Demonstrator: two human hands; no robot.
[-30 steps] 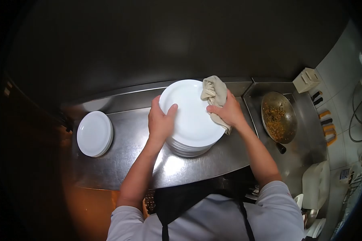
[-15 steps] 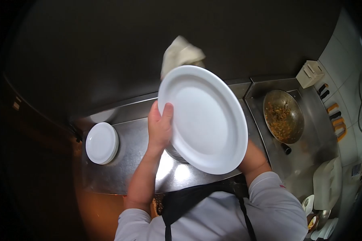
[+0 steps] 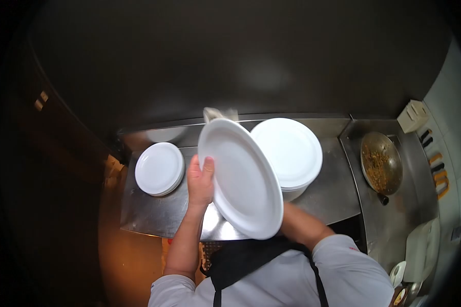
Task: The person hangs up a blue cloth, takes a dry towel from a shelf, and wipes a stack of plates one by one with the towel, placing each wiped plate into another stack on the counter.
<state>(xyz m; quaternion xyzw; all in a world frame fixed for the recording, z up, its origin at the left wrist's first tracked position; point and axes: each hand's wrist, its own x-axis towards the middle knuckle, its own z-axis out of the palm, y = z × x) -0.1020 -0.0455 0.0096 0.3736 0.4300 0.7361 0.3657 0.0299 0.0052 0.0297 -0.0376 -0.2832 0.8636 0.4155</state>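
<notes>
My left hand (image 3: 201,183) grips the left rim of a large white plate (image 3: 243,179), thumb on its face. The plate is held tilted above the counter and looks oval from this angle. My right forearm (image 3: 305,222) reaches in behind the plate, which hides my right hand and its fingers. A pale cloth (image 3: 220,114) pokes out past the plate's upper edge, blurred; what holds it is hidden. Just right of the held plate stands a tall stack of round white plates (image 3: 289,151).
A smaller stack of white plates (image 3: 160,169) sits on the left of the steel counter (image 3: 333,192). To the right, a pan (image 3: 381,163) with food residue lies in a recessed steel area. Knives with orange and black handles (image 3: 438,174) hang by a pale holder (image 3: 413,116).
The held plate has turned more edge-on and come lower, uncovering the tall plate stack. The cloth has dropped lower behind it. My view has shifted slightly.
</notes>
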